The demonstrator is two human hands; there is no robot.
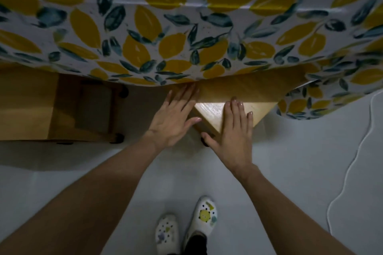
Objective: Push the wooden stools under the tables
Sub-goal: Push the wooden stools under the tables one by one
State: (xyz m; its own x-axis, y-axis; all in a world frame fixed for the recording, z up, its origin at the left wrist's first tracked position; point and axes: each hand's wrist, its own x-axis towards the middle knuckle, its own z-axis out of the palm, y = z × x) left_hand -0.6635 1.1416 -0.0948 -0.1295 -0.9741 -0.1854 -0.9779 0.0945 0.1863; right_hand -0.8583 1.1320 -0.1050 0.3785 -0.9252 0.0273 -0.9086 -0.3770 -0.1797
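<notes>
At the edge of a table draped in a lemon-print tablecloth [186, 33], a person is leaning over with both bare arms stretched out toward a wooden stool [238, 97]. One stool is lying under the hands: most of its seat is sitting beneath the hanging cloth, with only a pale corner showing in the light. The left hand [174, 118] is lying flat with fingers spread, its fingertips reaching the cloth's hem at the stool's left edge. The right hand [230, 130] is pressing palm-down on the lit corner, fingers straight and close together, thumb splayed out to the left. Neither hand is gripping anything. A second wooden stool [62, 109] is standing to the left, also partly under the cloth, and dark round feet are showing at its near and far legs. Two white clogs [194, 223] dotted with coloured charms are standing on the pale floor [290, 161] below the arms. One white cable [356, 161] is snaking across the floor at the right.
</notes>
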